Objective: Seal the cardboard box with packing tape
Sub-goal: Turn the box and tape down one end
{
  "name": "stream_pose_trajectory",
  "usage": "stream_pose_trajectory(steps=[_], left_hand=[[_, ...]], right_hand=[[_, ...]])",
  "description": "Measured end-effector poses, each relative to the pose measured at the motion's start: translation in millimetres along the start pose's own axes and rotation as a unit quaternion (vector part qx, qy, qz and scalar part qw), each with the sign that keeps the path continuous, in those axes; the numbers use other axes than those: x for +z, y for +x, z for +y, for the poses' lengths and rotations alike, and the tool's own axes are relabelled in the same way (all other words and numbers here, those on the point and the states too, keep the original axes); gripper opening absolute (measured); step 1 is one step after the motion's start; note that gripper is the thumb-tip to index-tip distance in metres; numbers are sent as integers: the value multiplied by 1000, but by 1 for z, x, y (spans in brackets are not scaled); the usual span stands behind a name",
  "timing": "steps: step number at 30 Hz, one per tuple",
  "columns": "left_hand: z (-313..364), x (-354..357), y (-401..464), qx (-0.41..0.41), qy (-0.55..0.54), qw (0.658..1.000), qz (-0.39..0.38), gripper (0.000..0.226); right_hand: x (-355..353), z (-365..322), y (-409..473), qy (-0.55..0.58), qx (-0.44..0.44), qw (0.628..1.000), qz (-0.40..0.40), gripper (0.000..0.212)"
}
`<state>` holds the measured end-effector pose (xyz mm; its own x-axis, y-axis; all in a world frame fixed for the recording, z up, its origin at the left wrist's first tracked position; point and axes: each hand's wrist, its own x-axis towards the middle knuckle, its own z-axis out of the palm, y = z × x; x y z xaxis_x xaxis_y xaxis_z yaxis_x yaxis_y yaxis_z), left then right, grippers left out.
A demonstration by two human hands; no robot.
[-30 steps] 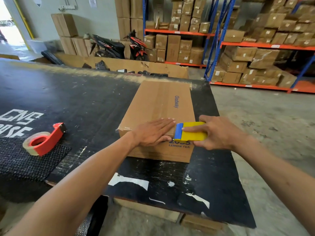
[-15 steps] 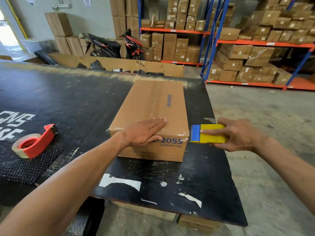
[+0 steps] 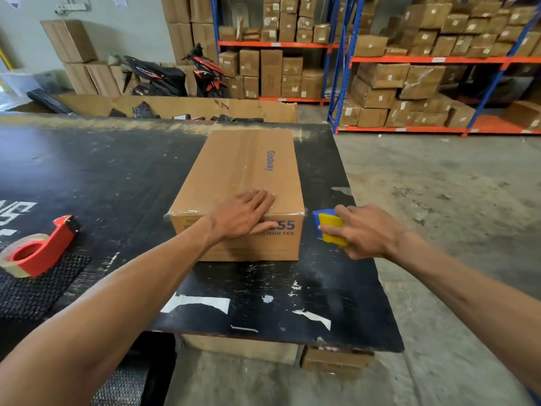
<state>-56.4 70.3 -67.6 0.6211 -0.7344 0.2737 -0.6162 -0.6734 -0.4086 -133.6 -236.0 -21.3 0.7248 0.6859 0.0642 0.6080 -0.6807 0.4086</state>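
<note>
A closed cardboard box (image 3: 243,171) marked "Glodway" lies on the black table (image 3: 96,171), with clear tape along its top seam and over its near edge. My left hand (image 3: 244,213) rests flat on the box's near top edge, thumb down the front face. My right hand (image 3: 366,230) holds a yellow and blue squeegee (image 3: 329,227) just off the box's near right corner, apart from the cardboard. A red tape dispenser (image 3: 38,249) with a roll of tape lies at the table's left.
A black mesh mat (image 3: 38,291) lies under the dispenser. The table's right edge runs close beside the box, with concrete floor (image 3: 439,186) beyond. Blue and orange racks of cartons (image 3: 409,83) and a parked scooter (image 3: 175,74) stand at the back.
My right hand slid the squeegee rightward off the box's front face and now holds it beside the corner. My left hand stayed on the box top.
</note>
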Motion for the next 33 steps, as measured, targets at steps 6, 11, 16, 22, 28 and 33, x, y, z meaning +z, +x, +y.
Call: stream_pose_trajectory(steps=[6, 11, 16, 22, 28, 33], left_hand=[[80, -4, 61, -115, -63, 991, 6, 66], [97, -5, 76, -222, -75, 970, -60, 55], [82, -8, 62, -184, -154, 971, -15, 63], [15, -31, 10, -177, -246, 953, 16, 62], [10, -18, 13, -363, -156, 894, -209, 99], [-13, -20, 1, -277, -192, 909, -246, 88]], right_hand=[[2, 11, 7, -9, 95, 995, -34, 52], [-7, 24, 8, 5, 150, 989, 13, 50], [-20, 25, 22, 75, 230, 968, 69, 44], [-42, 27, 55, 159, 303, 932, 123, 49], [-50, 11, 97, 235, 315, 909, 138, 48], [-55, 4, 119, 290, 330, 887, 146, 50]])
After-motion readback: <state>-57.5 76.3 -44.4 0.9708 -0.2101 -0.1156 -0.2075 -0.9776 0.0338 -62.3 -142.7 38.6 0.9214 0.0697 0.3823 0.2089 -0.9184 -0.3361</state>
